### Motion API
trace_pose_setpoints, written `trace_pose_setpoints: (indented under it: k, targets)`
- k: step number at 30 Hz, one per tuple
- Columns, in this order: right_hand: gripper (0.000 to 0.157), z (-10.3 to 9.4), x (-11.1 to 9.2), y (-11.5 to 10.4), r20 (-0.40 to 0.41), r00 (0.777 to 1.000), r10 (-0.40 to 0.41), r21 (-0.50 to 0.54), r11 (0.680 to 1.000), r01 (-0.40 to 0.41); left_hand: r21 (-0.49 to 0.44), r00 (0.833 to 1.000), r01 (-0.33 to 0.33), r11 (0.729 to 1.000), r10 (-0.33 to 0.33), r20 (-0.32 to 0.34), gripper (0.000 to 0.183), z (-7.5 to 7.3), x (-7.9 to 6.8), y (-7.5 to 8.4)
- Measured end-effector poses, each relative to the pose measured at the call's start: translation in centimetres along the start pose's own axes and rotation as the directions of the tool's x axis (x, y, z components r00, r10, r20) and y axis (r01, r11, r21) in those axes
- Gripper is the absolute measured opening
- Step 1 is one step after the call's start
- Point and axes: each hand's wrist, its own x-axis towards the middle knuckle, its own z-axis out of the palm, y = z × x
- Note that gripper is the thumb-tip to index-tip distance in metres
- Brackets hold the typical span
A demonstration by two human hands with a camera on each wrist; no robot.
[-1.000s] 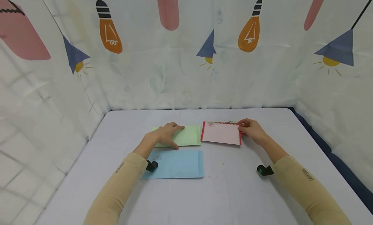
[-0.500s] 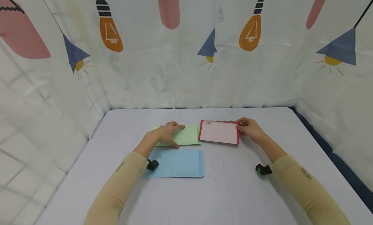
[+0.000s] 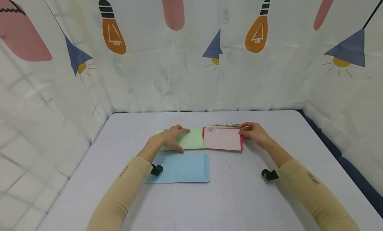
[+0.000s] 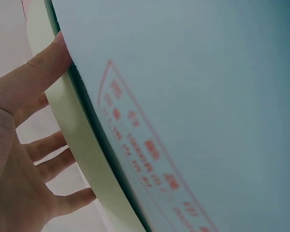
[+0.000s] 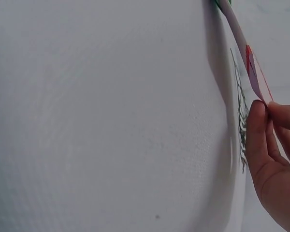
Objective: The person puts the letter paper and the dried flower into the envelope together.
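The left hand (image 3: 171,137), fingers spread wide, rests on the green paper (image 3: 194,138), hiding part. Of 3 flat, rectangular papers, the blue paper (image 3: 185,168), its print blurred, lies on the green's near side; the pink paper (image 3: 222,139) covers the green's right end. Right of the green: 1 thin, partly hidden sprig (image 3: 225,125) and the right hand (image 3: 254,132), pinching the pink's red-trimmed edge.

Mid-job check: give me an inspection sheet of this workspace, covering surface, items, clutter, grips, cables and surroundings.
Surface: white table, a few small specks.
Job's things: green envelope lies beyond blue envelope; red-edged pink paper overlaps the green one's right end.
Clutter: thin sprig beyond the pink paper; whether it is held is unclear.
Grips: left hand rests spread on the green envelope; right hand pinches the pink paper's right edge.
Cables: nothing seen.
Surroundings: lamp-printed white wall covering.
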Motion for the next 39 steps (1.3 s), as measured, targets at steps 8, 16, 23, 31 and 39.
trace_pose_setpoints:
  k: [8, 16, 23, 31, 39]
  targets:
    - [0.04, 0.0, -0.2, -0.2, 0.003, 1.0, 0.019, -0.027, 0.999, -0.019, 0.009, 1.0, -0.002, 1.0, 0.002, -0.001, 0.096, 0.0, 0.0, -0.1]
    - [0.035, 0.7, 0.5, -0.5, -0.026, 0.999, 0.022, -0.071, 0.997, -0.024, 0.008, 1.0, -0.011, 1.0, 0.011, -0.002, 0.096, -0.1, -0.1, 0.1]
    - [0.038, 1.2, 1.2, -0.6, -0.058, 0.998, 0.032, -0.093, 0.995, -0.038, 0.006, 1.0, -0.011, 1.0, 0.011, 0.003, 0.097, -0.2, -0.1, 0.1]
    - [0.038, 2.0, 1.7, -0.5, -0.07, 0.996, 0.057, -0.062, 0.996, -0.061, -0.001, 1.0, -0.007, 1.0, 0.007, 0.001, 0.098, -0.1, 0.0, 0.1]
    - [0.038, 2.5, 1.9, -0.6, -0.068, 0.996, 0.065, -0.008, 0.998, -0.065, 0.004, 1.0, -0.012, 1.0, 0.012, 0.003, 0.098, -0.1, 0.0, 0.1]
